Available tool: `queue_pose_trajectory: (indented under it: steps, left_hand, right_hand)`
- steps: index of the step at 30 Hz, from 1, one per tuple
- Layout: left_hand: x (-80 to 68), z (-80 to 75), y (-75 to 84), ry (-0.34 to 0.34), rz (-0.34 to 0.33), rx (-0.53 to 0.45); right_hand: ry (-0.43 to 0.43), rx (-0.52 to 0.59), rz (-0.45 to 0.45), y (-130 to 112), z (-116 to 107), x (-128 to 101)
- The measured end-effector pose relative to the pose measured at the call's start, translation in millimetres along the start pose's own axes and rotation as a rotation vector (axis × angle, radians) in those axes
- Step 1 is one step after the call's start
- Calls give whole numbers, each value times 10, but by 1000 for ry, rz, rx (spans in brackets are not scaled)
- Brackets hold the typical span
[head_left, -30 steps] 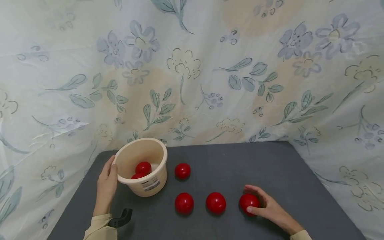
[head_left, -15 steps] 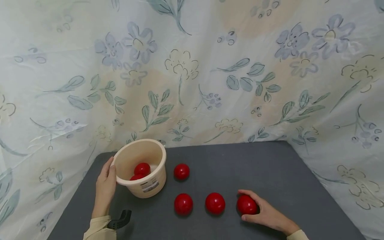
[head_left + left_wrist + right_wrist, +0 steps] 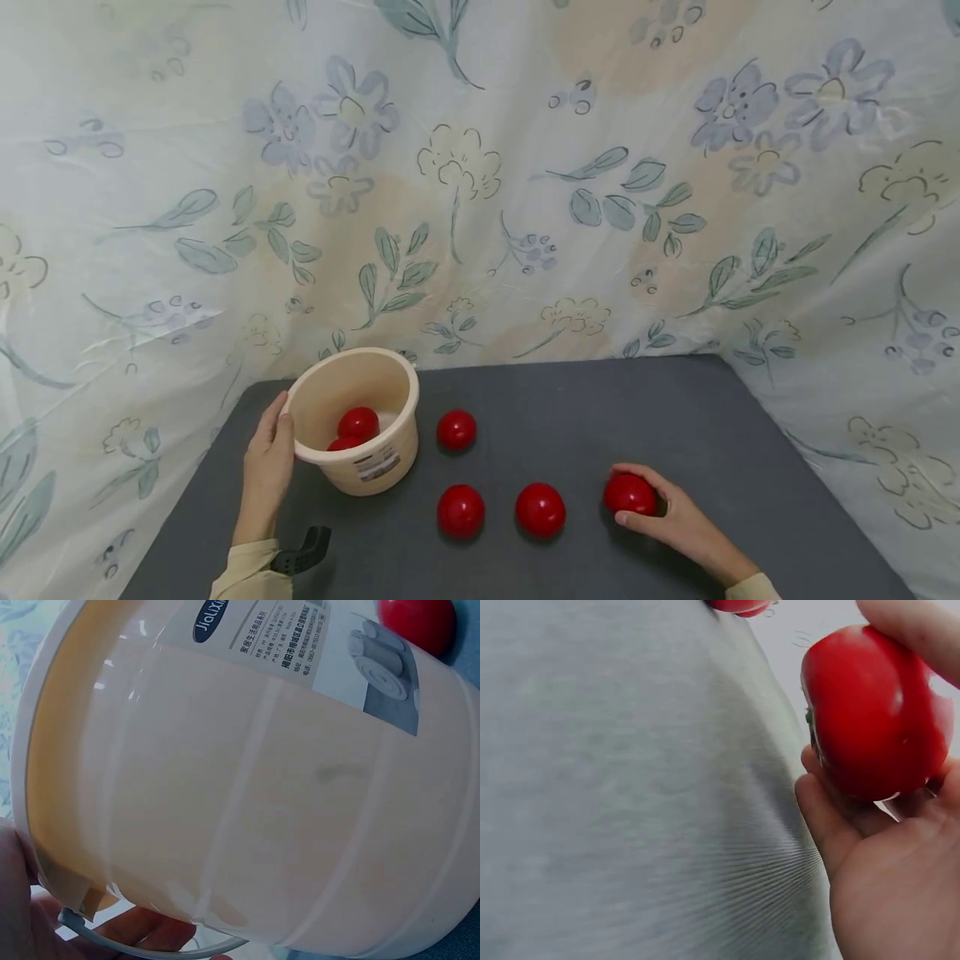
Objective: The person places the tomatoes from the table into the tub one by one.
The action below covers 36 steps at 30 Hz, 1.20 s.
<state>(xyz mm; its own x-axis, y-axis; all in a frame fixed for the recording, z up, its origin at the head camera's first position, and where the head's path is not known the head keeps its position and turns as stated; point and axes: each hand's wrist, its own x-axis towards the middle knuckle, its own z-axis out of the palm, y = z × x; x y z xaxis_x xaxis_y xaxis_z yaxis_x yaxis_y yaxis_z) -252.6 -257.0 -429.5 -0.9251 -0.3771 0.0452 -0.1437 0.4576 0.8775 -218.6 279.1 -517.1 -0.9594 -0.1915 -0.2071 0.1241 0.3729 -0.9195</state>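
Note:
My right hand (image 3: 681,521) grips a red tomato (image 3: 630,493) between thumb and fingers, close over the table at the right. A bit of green stem shows on this tomato (image 3: 877,712) in the right wrist view. At the left, my left hand (image 3: 267,467) holds the rim of a cream plastic bucket (image 3: 341,477), its thumb at the near side of the rim. The bucket is tilted towards me, and red tomatoes (image 3: 357,423) lie inside it. In the left wrist view, fingers (image 3: 154,930) reach behind the bucket near its thin handle (image 3: 150,951).
Three more tomatoes sit on the dark grey table (image 3: 592,417): one tomato (image 3: 457,430) right of the bucket, another tomato (image 3: 461,512) in front of that, and a third tomato (image 3: 540,510) nearer my right hand. A floral curtain (image 3: 480,183) hangs behind the table.
My right hand has closed round the rightmost tomato and raised it slightly off the table. My left hand and the bucket have stayed in place.

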Motion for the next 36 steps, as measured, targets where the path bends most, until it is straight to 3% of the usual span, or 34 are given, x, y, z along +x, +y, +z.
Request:
queue_pose_trajectory:
  steps: [9,25,36]
  left_hand:
    - [22,13,-17,-11,8,-45]
    - [72,-14,-43,-104,-15,9]
    - [56,-24,-17,-125,-21,7]
  right_hand:
    - [51,37,14,-207,-111,126]
    - [26,37,-144,-656,-216,449]
    - [78,-11,-242,-1030,-293,598]
